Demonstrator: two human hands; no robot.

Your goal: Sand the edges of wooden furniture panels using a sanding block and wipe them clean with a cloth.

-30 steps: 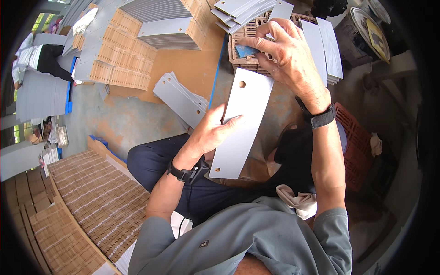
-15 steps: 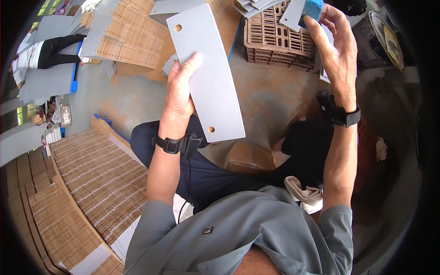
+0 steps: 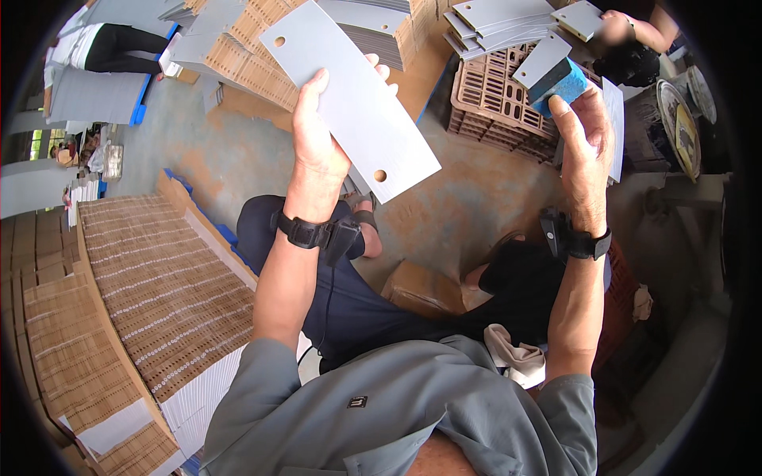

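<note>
My left hand [image 3: 321, 131] is closed around a long light grey panel [image 3: 357, 103], thumb on its face and fingertips over the far edge. The panel is tilted, with a round hole near each end. Out to the right, my right hand [image 3: 583, 131] grips a blue sponge block [image 3: 562, 86] between thumb and fingers. Behind the sponge a smaller grey panel [image 3: 541, 57] with a hole lies over the brown plastic crate [image 3: 496, 95]. Another pale panel [image 3: 613, 127] stands beside my right hand, partly hidden by it.
Several grey panels [image 3: 508, 17] lie stacked on the crate. At the top right, another person's hand [image 3: 627, 28] holds a panel. Buckets [image 3: 675, 127] stand at right. Stacked brown-edged panels [image 3: 159, 293] fill the left. A cardboard box [image 3: 425, 289] sits between my legs.
The panel in my left hand has tilted further, its lower end swinging right and up. My right hand, still holding the sponge, sits lower in view. Another person's hand now shows at top right.
</note>
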